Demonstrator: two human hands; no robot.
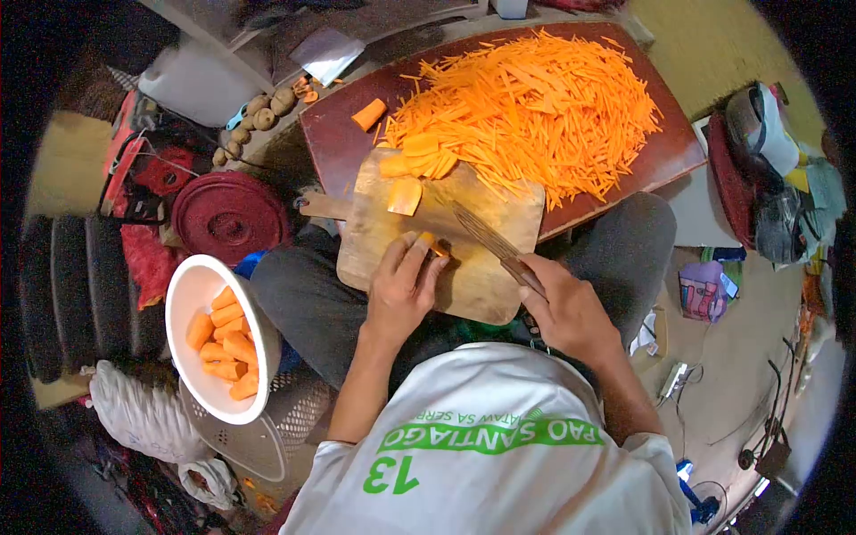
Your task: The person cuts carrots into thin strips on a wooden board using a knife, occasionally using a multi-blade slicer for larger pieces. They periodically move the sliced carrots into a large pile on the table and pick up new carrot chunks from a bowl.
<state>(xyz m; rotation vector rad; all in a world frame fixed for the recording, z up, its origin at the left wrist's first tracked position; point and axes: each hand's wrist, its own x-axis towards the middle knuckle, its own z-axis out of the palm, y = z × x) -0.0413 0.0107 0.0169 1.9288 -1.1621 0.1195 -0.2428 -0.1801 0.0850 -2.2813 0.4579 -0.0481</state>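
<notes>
My left hand (403, 290) holds a short carrot piece (432, 243) down on the wooden cutting board (366, 254), fingers closed around it. In my right hand (566, 308) is a knife (490, 239), its blade pointing up and left over the board, apart from the held piece. Carrot slices (419, 159) lie at the board's top left edge, with one flat slice (405, 196) just below them. Behind the board, a large heap of carrot strips (553, 107) covers much of the dark red table (334, 138). A carrot chunk (369, 114) rests near its left side.
At the left, a white bowl (178, 343) holds several peeled carrot pieces (227, 330). Above it is a dark red lidded container (229, 217). Several round brown items (264, 119) lie at the upper left. A purple container (703, 291) stands on the floor at the right.
</notes>
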